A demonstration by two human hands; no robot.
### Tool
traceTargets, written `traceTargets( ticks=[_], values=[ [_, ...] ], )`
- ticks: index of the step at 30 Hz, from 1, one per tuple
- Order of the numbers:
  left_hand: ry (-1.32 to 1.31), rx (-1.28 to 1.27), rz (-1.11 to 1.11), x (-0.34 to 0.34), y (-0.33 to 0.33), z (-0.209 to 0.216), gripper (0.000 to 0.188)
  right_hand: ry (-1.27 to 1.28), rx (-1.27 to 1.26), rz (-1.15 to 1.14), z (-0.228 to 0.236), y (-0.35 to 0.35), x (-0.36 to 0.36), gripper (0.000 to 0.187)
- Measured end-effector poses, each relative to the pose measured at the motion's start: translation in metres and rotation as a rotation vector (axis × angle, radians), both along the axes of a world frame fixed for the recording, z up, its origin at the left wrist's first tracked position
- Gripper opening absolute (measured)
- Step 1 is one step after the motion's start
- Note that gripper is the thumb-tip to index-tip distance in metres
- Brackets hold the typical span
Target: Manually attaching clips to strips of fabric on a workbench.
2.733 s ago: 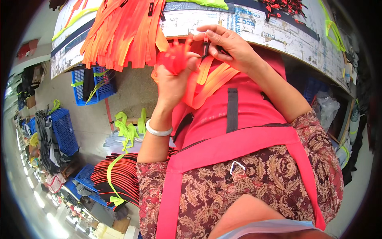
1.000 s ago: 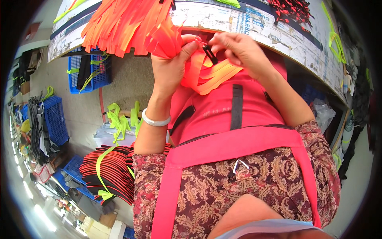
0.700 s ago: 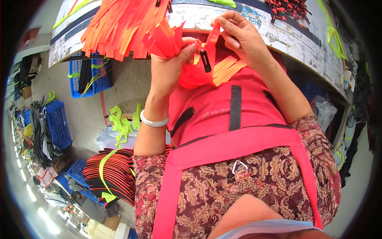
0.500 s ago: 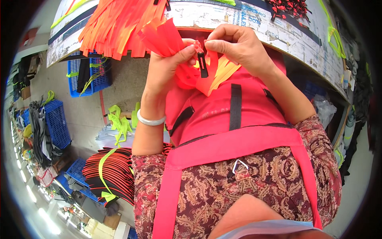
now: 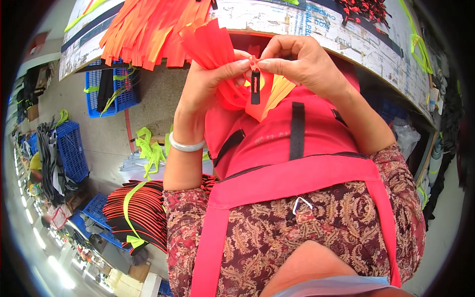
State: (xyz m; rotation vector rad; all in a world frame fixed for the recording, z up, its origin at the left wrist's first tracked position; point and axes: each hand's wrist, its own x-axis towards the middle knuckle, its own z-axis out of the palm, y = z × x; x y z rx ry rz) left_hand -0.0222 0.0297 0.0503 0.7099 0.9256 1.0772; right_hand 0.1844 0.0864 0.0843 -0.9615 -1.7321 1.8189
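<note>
- Since the earlier frame, both hands have lifted nearer the bench edge.
- Left hand fingers clamp fanned orange webbing strips.
- Right hand fingers pinch the strip end above a narrow black buckle, just below the bench edge.

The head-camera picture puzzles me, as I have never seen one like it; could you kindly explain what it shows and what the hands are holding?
The camera sits on the person's head and looks down, so you see their own body from above: a patterned top and a pink apron. The wide lens bends straight edges near the rim. Both forearms rise from below. The left hand, with a pale bangle at the wrist, grips a bunch of orange strips. The right hand meets it fingertip to fingertip, pinching a small black slider that hangs between them. Ahead is the table, with more orange strips draped over its edge. On the floor to the left stand blue crates and a stack of black-and-red bundles.
</note>
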Motion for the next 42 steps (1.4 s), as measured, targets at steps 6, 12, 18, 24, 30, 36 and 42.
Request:
traceTargets(
  ticks=[6,12,18,24,30,36,42],
  values=[
    [0.011,-0.009,-0.01,-0.001,0.0,0.002,0.018,-0.11,-0.167,0.076,0.003,0.002,0.0,0.022],
    [-0.029,-0.026,-0.012,-0.003,-0.001,-0.001,0.018,0.025,-0.25,0.027,-0.001,-0.007,0.001,0.021],
    [0.003,-0.033,-0.036,-0.004,-0.001,-0.002,0.016,-0.057,-0.214,0.109,-0.001,0.0,0.002,0.018],
    [-0.034,-0.023,-0.095,-0.006,-0.001,-0.002,0.017,-0.093,-0.174,0.125,-0.001,-0.001,0.001,0.016],
    [-0.004,-0.017,-0.148,-0.007,-0.002,-0.003,0.015,-0.103,-0.103,0.187,0.002,0.002,-0.001,0.017],
    [-0.013,0.023,-0.059,-0.005,0.002,0.001,0.014,0.007,-0.088,0.033,-0.01,0.0,-0.007,0.017],
    [0.132,0.098,0.19,0.016,-0.009,0.002,0.013,0.083,0.249,-0.187,-0.023,-0.01,-0.012,0.013]
  ],
)
